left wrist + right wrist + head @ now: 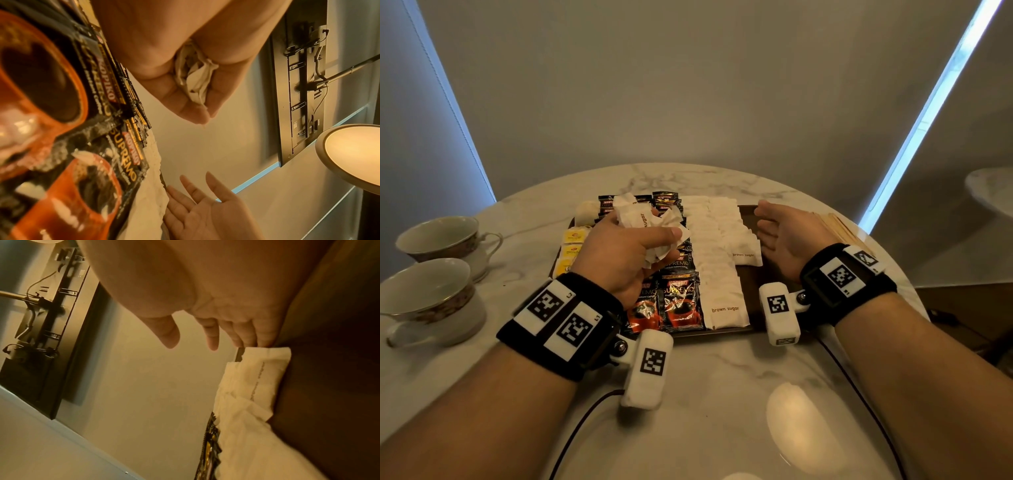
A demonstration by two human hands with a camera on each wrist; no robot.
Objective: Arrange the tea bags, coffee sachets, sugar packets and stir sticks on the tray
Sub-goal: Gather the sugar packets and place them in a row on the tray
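Currently the left hand [619, 253] hovers over the tray [748, 219], fingers and thumb curled round a crumpled bunch of sugar packets [654, 222]; count in the bunch can't be told. The right hand [787, 236] is over the tray's right part, fingers straight and spread, palm turned toward the left hand, holding nothing.

Key relation: on the tray, the sugar rows [717, 253] lie between the two hands, directly right of the held bunch. The rows' long axis runs from the tray's near edge to its far edge; 2 rows, overlapped, the right one shorter. The bare tray surface sits next to the shorter row, under the right hand, so the right hand is nearer to the open slot. Judgement: next move likely passes packets left-to-right, or lays them down to extend the short row.

Counts, tray as ref:
- coffee sachets [679, 301]: 2 columns at tray centre, overlapped; total unclear.
- tea bags [573, 255]: along the tray's left edge, approx. 3 yellow visible.
- stir sticks [835, 228]: 1 stack off the tray's right side; no. unclear.
- teacups [431, 294]: 2, well left of tray.
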